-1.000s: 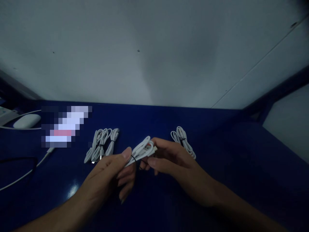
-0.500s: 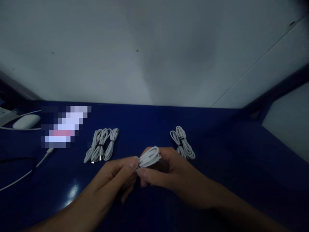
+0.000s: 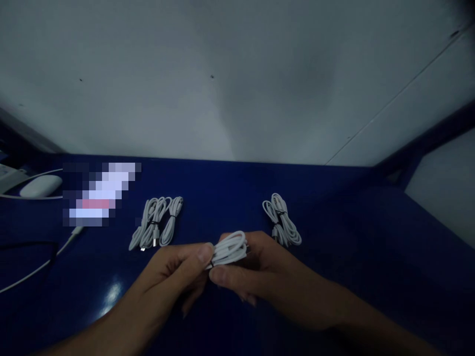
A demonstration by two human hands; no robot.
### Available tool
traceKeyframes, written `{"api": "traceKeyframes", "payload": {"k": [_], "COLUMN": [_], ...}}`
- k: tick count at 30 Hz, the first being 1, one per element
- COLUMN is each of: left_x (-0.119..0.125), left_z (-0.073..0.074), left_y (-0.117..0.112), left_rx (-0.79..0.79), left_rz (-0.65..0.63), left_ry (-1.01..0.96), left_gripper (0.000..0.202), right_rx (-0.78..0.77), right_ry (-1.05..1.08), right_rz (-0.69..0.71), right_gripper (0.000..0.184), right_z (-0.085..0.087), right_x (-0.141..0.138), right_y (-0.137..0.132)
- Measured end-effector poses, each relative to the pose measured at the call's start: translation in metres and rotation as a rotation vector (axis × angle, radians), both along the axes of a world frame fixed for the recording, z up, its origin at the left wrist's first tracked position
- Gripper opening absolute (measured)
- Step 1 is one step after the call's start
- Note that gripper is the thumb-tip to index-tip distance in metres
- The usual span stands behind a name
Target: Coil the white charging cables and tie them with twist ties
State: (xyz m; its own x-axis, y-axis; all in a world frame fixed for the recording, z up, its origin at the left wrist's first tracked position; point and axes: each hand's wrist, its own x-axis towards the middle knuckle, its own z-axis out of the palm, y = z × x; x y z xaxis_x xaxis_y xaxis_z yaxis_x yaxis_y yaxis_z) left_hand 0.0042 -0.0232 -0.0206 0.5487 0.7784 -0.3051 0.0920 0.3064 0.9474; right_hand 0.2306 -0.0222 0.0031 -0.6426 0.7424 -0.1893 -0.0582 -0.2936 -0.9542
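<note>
A white charging cable (image 3: 230, 248), coiled into a bundle, is held between both hands above the blue table. My left hand (image 3: 180, 269) pinches the bundle's near end, where a dark tie shows by the thumb. My right hand (image 3: 256, 269) is closed around the other side, its thumb close to the tie and its fingers partly hidden beneath the coil. Left of the hands lie several coiled white cables (image 3: 168, 230) in a row, with dark ties and a metal plug showing. Behind my right hand are more tied white cables (image 3: 287, 227).
On the left, a blurred-out bright device (image 3: 107, 193) has a white cord (image 3: 55, 254) leading from it. A white rounded object (image 3: 40, 187) sits beside it. The blue table (image 3: 222, 185) meets a pale wall (image 3: 156, 99) at the back.
Both hands still hold the coiled cable. My right hand and the bundle have dropped slightly, and the right fingers have shifted underneath.
</note>
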Motion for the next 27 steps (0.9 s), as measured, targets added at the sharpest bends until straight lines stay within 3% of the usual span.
{"api": "traceKeyframes", "payload": {"k": [5, 10, 13, 16, 18, 22, 27], "left_x": [0.001, 0.000, -0.001, -0.002, -0.003, -0.003, -0.005], "left_z": [0.003, 0.008, 0.012, 0.012, 0.010, 0.005, 0.007], "left_y": [-0.001, -0.003, 0.000, 0.002, 0.004, 0.005, 0.004], "left_rx": [-0.041, -0.039, 0.100, 0.252, 0.304, 0.278, 0.177], "left_rz": [-0.032, 0.056, 0.110, 0.170, 0.216, 0.253, 0.114], "left_ry": [-0.034, 0.017, 0.012, 0.003, -0.010, -0.035, -0.077], "left_gripper": [0.061, 0.059, 0.047, 0.020, 0.015, 0.033, 0.055], "right_rx": [0.080, 0.082, 0.119, 0.116, 0.096, 0.036, -0.053], "right_ry": [0.002, 0.140, 0.084, 0.043, 0.041, 0.083, 0.172], "right_rz": [-0.051, -0.072, -0.067, -0.045, -0.021, -0.004, -0.011], "right_gripper": [0.029, 0.031, 0.034, 0.036, 0.036, 0.033, 0.032], "right_z": [-0.007, -0.018, -0.018, -0.016, -0.016, -0.015, -0.011], "right_x": [-0.002, -0.004, -0.001, 0.003, 0.004, 0.005, 0.006], "right_y": [0.000, 0.004, 0.006, 0.008, 0.008, 0.007, 0.007]}}
